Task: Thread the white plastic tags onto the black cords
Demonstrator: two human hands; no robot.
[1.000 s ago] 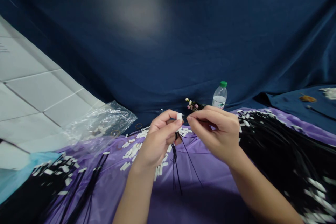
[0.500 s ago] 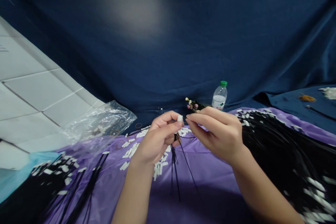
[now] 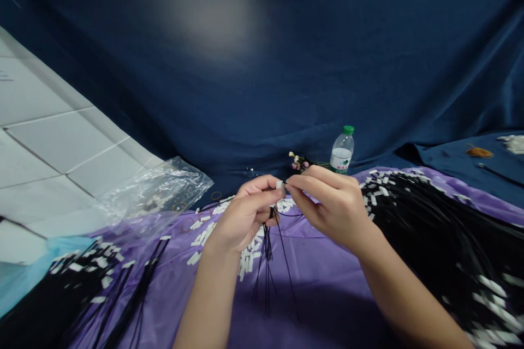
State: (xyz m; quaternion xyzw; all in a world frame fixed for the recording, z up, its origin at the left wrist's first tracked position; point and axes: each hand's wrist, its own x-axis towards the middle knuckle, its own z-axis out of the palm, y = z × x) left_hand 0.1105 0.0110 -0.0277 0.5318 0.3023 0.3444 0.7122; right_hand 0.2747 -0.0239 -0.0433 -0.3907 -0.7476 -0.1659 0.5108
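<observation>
My left hand (image 3: 241,212) pinches a small white piece (image 3: 279,185) between thumb and forefinger. Several thin black cords (image 3: 267,267) hang down from its curled lower fingers. Close against the white piece, my right hand (image 3: 333,202) has its thumb and fingertips pressed together on what looks like the end of a black cord. One cord curves from the left hand toward the right hand, which hides part of it. Under and behind my left hand, many loose white pieces (image 3: 246,262) lie scattered on the purple cloth (image 3: 327,289).
At right lies a large pile of black cords (image 3: 434,229) with white ends. Another bundle (image 3: 45,305) sits at lower left beside a clear plastic bag (image 3: 164,185). A water bottle (image 3: 342,151) and small flowers (image 3: 298,162) stand behind my hands, before a dark blue curtain (image 3: 262,76).
My right hand has moved slightly left, bringing its fingertips up to the white piece. The hanging cords have swung left and spread a little.
</observation>
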